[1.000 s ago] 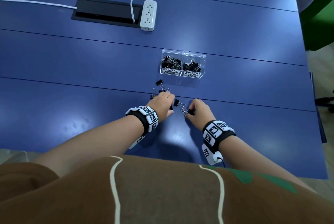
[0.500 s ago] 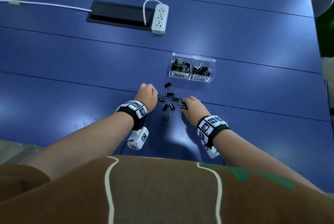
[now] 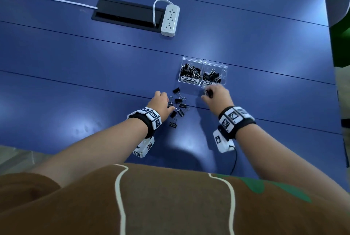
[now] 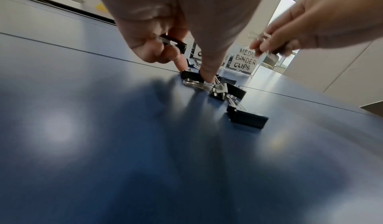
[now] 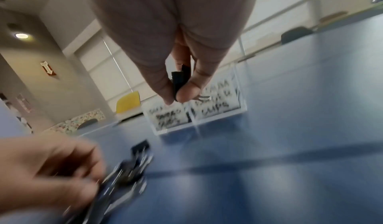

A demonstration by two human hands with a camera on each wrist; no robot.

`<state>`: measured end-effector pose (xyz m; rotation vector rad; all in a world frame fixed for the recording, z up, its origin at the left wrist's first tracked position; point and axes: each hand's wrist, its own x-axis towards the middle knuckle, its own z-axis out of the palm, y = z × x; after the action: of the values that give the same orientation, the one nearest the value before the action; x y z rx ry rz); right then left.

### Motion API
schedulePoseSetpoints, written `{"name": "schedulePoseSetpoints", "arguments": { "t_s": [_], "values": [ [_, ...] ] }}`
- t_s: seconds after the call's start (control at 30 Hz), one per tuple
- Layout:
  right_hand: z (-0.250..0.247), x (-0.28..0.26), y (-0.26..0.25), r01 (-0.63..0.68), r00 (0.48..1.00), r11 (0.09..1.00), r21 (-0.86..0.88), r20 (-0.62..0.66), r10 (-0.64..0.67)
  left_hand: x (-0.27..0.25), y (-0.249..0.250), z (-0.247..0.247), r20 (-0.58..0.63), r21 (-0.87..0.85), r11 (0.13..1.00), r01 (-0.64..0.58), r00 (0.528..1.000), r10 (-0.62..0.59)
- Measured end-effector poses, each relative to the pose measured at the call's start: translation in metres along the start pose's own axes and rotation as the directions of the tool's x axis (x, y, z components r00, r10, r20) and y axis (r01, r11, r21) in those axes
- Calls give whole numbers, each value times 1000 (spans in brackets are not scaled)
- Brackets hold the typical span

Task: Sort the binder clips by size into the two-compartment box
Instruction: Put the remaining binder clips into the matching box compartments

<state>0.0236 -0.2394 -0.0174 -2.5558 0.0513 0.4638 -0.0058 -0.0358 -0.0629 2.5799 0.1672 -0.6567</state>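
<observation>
We work at a glossy blue table (image 3: pixel 265 49) with thin seams running across it; at eleven o'clock sits a black recessed cable tray (image 3: pixel 123 14) with a white power strip (image 3: pixel 170 19) beside it, and the wrist views show pale walls and a yellow chair (image 5: pixel 128 101). The loose binder clips (image 3: pixel 179 107) are black with silver wire handles, scattered at the centre, just short of the box. Our left hand (image 3: pixel 160 103) presses its fingers (image 4: pixel 209 67) on one clip at the pile's nine o'clock edge, with another clip (image 4: pixel 173 43) curled into the palm. Our right hand (image 3: pixel 217 96) pinches a black clip (image 5: pixel 179 80) at the box's six o'clock edge. The clear two-compartment box (image 3: pixel 203 71) at one o'clock holds clips in both halves, labelled small and medium.
</observation>
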Motion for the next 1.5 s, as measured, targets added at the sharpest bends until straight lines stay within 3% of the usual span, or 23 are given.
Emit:
{"name": "schedulePoseSetpoints", "arguments": {
  "t_s": [0.1,0.27,0.4,0.5,0.6,0.77,1.03,1.17,1.27,1.5],
  "values": [
    [-28,26,-2,10,992,999,-32,-122,-14,0,1,0,9,-7,1000,11,1000,-11],
    [-40,47,-3,-3,990,999,-35,-139,-2,0,2,-2,10,-59,998,6,1000,-5],
    [-22,31,-14,127,969,990,-66,-205,-138,-2,1,-1,-4,-93,995,-48,999,48],
    [9,13,-22,225,972,969,-106,-38,-230,-4,-2,-1,8,-120,991,-62,998,63],
    [39,1,-24,230,963,963,-138,177,-205,-3,-3,-3,3,-135,990,-40,999,41],
    [58,-8,-13,190,961,974,-123,226,-159,2,0,-12,-67,-222,974,-39,997,25],
    [50,-22,18,126,987,991,-54,107,-120,22,58,-38,-138,-238,938,-253,965,225],
    [42,-32,31,3,996,998,65,92,-9,44,104,-43,-136,-244,911,-332,942,307],
    [26,-33,34,-81,995,964,255,-36,93,58,135,-42,-125,-193,913,-359,932,340],
    [-32,5,38,-49,952,857,513,-236,195,74,150,-33,-105,-171,928,-331,943,317]
  ]
}}
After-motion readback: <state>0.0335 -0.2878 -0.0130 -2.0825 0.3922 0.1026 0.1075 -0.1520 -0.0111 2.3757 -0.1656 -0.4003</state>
